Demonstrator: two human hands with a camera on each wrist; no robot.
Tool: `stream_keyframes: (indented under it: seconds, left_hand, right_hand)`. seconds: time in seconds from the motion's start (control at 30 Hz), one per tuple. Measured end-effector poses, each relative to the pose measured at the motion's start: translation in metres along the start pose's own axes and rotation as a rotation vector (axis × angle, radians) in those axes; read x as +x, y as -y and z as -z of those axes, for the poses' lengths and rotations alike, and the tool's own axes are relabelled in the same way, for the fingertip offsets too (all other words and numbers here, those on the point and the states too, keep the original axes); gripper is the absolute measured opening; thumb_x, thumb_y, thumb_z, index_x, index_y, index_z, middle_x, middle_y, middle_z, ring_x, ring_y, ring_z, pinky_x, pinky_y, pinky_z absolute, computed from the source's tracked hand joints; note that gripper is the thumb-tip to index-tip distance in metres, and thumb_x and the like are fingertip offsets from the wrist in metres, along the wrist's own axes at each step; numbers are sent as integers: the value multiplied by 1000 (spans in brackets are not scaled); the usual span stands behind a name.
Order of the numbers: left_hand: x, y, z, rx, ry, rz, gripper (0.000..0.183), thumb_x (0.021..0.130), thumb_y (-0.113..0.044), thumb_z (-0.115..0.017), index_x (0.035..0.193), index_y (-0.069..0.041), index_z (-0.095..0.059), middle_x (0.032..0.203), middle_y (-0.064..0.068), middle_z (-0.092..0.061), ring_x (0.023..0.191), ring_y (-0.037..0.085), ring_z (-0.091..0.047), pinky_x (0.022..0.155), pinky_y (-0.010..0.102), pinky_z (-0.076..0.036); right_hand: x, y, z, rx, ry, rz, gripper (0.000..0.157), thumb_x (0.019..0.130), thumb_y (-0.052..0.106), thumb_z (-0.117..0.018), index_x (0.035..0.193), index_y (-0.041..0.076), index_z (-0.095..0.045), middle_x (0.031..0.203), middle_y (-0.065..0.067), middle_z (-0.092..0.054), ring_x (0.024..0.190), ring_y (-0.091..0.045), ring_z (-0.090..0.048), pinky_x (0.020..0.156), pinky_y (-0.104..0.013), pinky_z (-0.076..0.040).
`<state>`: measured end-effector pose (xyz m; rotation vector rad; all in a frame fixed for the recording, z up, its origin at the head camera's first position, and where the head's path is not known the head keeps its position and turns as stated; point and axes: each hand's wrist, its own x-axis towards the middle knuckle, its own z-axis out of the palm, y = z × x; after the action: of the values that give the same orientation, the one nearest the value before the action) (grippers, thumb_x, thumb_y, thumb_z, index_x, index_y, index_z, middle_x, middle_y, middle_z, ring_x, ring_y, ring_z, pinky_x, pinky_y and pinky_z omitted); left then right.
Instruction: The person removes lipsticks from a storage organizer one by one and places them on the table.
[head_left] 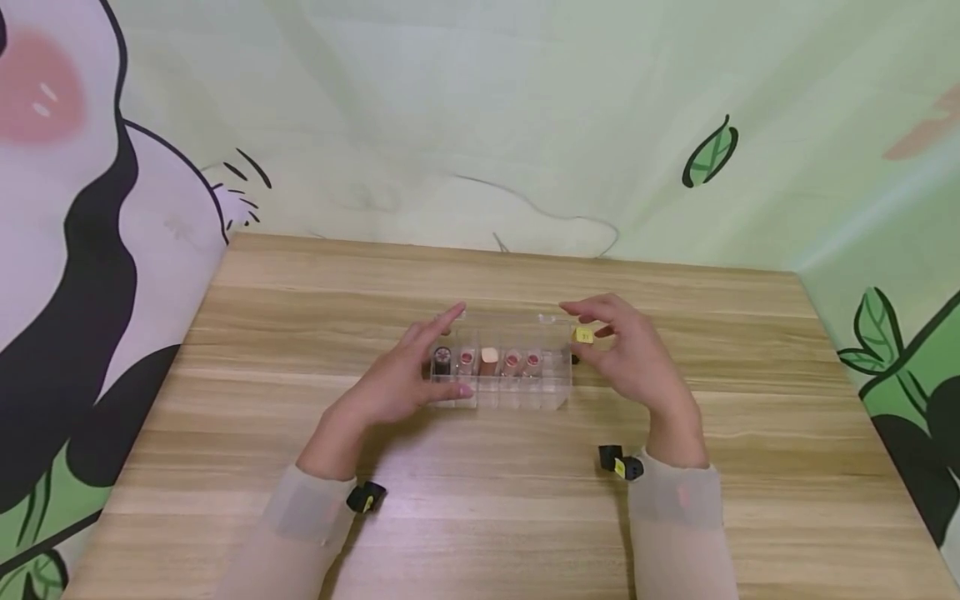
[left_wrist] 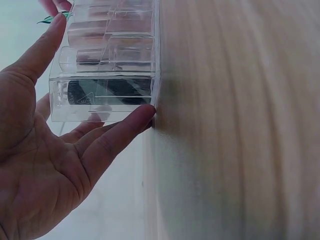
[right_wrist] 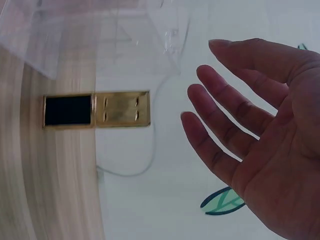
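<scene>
A clear plastic lipstick organizer [head_left: 557, 393] stands on the wooden table, with several lipsticks in its left and middle compartments. One is black [left_wrist: 111, 92]; a tan square-topped one [head_left: 489, 362] sits among clear-cased ones with red marks. My left hand [head_left: 393, 375] holds the organizer's left end, thumb at the front and fingers around the side and back. Just off the organizer's right end, a gold and black lipstick [right_wrist: 122, 109] stands upright on the table. My right hand [head_left: 626, 354] is around it with fingers spread; the right wrist view shows the fingers apart from it.
The wooden table [head_left: 480, 517] ends at a pale green wall cloth [head_left: 480, 125] with panda and leaf drawings. Black camera mounts [head_left: 621, 463] sit by both cuffs. Light sleeves [head_left: 678, 517] cover the forearms.
</scene>
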<state>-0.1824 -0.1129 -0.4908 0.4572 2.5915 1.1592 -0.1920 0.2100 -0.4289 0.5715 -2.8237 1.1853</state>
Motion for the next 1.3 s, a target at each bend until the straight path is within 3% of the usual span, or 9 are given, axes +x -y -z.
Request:
stream_keyframes:
  seconds: [0.27,0.63,0.87,1.3]
  left_hand:
    - [-1,-2,0,0,5,-1,108,82,-56,-82,154,-68,-3,166,8,-31,128,42,-61,99,67,-53]
    - [-1,-1,-1,3,7,-9,108,82,-56,-82,153,-69,-2,166,7,-32,125,44,-62,97,67,-53]
    - [-1,-2,0,5,8,-7,108,82,-56,-82,153,-69,-1,166,7,-31,125,44,-62,98,68,-52]
    - [0,-2,1,1,2,-10,109,82,-56,-82,154,-68,-2,167,7,-30,129,44,-60,102,69,-49]
  right_hand:
    - [0,9,-7,43,75,46,42,90,-3,-75,131,5,-71,119,-14,-69,108,-36,-66,87,-50,-60]
    - [2,11,-16,18,134,55,42,90,-1,-76,131,7,-71,120,-13,-71,106,-31,-68,86,-45,-60]
    - [4,12,-21,-49,159,44,38,92,5,-75,130,10,-72,120,-10,-72,110,-33,-67,89,-50,-58]
    - [9,22,-33,-232,188,23,31,91,13,-78,122,11,-76,118,-6,-73,110,-27,-66,96,-48,-55]
